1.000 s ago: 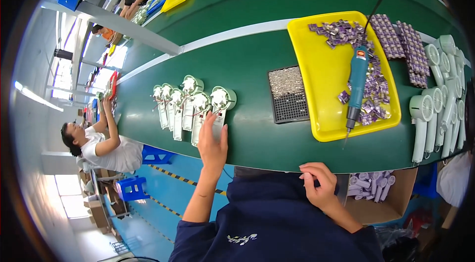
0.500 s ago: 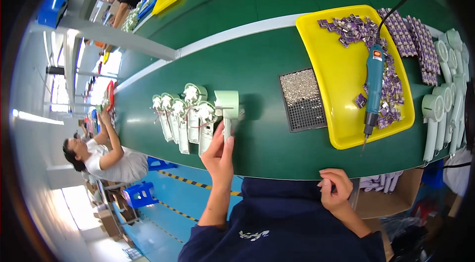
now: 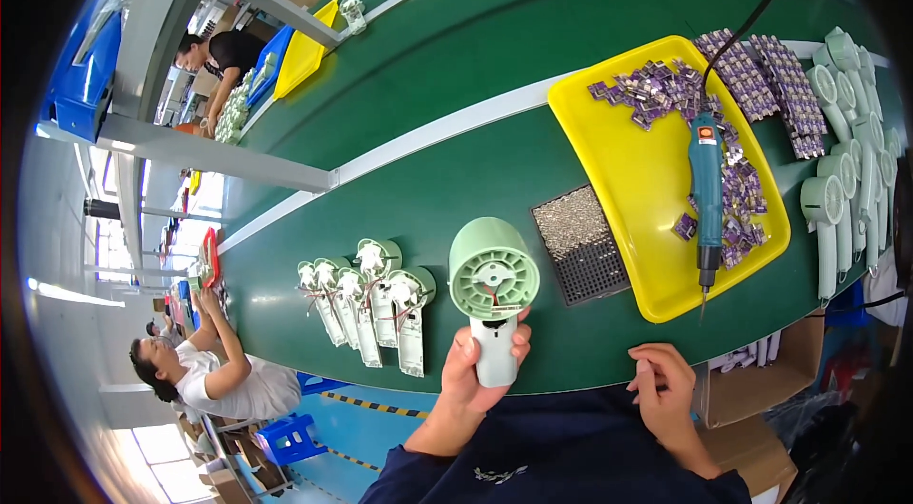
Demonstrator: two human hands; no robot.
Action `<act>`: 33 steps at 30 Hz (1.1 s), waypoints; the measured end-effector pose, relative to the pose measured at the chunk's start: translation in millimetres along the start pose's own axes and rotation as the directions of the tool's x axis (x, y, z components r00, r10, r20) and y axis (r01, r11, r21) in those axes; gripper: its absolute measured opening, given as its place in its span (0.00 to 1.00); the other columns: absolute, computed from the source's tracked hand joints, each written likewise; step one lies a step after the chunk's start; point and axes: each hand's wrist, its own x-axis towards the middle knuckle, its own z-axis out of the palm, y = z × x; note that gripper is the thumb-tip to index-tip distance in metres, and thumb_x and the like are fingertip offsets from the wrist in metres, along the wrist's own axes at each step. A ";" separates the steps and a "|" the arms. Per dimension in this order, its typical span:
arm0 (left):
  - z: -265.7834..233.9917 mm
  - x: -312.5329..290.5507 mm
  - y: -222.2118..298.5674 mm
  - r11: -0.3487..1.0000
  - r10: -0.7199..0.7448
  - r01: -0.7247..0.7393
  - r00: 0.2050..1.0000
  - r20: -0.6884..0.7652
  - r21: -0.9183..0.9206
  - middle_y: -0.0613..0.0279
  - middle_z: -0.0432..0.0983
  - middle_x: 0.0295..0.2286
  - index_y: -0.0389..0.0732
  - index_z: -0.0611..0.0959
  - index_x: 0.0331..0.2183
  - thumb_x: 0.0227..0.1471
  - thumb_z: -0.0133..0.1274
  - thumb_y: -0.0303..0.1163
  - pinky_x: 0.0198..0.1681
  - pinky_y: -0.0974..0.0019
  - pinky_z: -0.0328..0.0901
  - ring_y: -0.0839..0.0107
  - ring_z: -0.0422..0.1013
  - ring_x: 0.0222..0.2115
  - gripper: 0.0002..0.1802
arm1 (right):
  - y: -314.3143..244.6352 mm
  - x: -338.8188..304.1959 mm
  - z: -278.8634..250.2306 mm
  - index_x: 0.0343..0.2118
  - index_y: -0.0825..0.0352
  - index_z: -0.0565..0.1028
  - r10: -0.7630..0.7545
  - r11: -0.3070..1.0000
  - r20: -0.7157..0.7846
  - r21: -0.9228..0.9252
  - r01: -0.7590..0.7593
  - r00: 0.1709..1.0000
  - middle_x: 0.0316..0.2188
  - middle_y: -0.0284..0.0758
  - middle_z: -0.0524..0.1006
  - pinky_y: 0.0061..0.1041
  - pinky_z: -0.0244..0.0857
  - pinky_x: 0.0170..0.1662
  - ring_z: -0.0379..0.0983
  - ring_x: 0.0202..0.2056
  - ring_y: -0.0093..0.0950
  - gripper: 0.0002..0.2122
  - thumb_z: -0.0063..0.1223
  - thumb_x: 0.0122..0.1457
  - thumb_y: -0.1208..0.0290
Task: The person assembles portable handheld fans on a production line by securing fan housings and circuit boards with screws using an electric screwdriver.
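- Left hand (image 3: 473, 385): closed around the grip of a pale green plastic handheld fan body with a wide cylindrical head (image 3: 495, 266); thumb on one side, fingertips showing on the other.
- Fan body held near the front edge of the green-topped desk (image 3: 571, 342), head away from the wearer, spoked inner face toward the camera; short red wire visible at the hub.
- Right hand (image 3: 666, 390): relaxed, fingers loosely bent, near the desk's front edge.
- Left of the held piece: a cluster of opened pale green fan bodies with white inner parts and red wires (image 3: 366, 295), lying side by side on the desk.
- Right of it: a black perforated rectangular tray (image 3: 601, 273), partly filled with small silvery pieces, just beside a shallow yellow plastic tray (image 3: 623, 185).
- In the yellow tray: loose purple-and-silver small parts (image 3: 744, 195); a teal electric screwdriver (image 3: 707, 190) lies across it, bit toward the wearer.
- Far right: upright-looking rows of pale green fans (image 3: 842, 185); whether they stand or lie, cannot tell.
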 end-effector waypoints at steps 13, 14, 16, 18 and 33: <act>11.9 -24.8 -4.3 0.999 0.020 -0.009 0.959 -0.282 0.039 0.45 0.77 0.44 0.28 0.77 0.49 0.57 0.59 0.44 0.47 0.62 0.68 0.62 0.73 0.39 0.29 | -102.1 108.7 87.7 0.65 0.71 0.61 -0.601 0.372 0.536 -0.469 0.801 0.593 0.67 0.52 0.57 0.49 0.47 0.67 0.55 0.66 0.51 0.35 0.47 0.65 0.46; -0.2 -25.7 -3.6 1.000 0.006 -0.004 0.982 -0.191 0.011 0.45 0.77 0.45 0.28 0.77 0.49 0.57 0.59 0.44 0.48 0.62 0.68 0.62 0.73 0.40 0.29 | -101.7 116.8 82.6 0.65 0.71 0.61 -0.594 0.371 0.535 -0.480 0.795 0.601 0.67 0.52 0.57 0.49 0.47 0.67 0.55 0.66 0.51 0.35 0.47 0.65 0.46; -0.9 -23.8 -2.3 1.000 0.023 -0.025 0.973 -0.229 -0.004 0.44 0.77 0.45 0.28 0.76 0.50 0.57 0.59 0.44 0.48 0.62 0.68 0.62 0.73 0.40 0.30 | -92.5 133.0 71.3 0.63 0.71 0.66 -0.652 0.616 0.179 -0.442 0.652 0.737 0.67 0.51 0.58 0.45 0.55 0.65 0.55 0.67 0.48 0.31 0.54 0.61 0.56; 5.3 -18.1 -0.8 0.999 0.048 -0.042 0.941 -0.334 0.025 0.43 0.76 0.47 0.26 0.76 0.51 0.57 0.58 0.44 0.49 0.62 0.68 0.63 0.73 0.40 0.31 | -77.8 130.9 47.8 0.61 0.73 0.67 -0.709 0.654 -0.015 -0.388 0.649 0.705 0.66 0.52 0.59 0.44 0.58 0.63 0.58 0.65 0.48 0.28 0.51 0.62 0.59; -13.1 18.6 -2.6 -0.503 0.601 0.026 0.729 0.328 0.864 0.42 0.70 0.56 0.29 0.80 0.49 0.53 0.58 0.20 0.55 0.56 0.65 0.48 0.70 0.52 0.20 | 2.3 42.0 -0.4 0.40 0.73 0.77 -0.623 0.752 -0.283 -0.474 0.459 0.729 0.43 0.45 0.77 0.40 0.64 0.53 0.73 0.44 0.42 0.08 0.51 0.58 0.80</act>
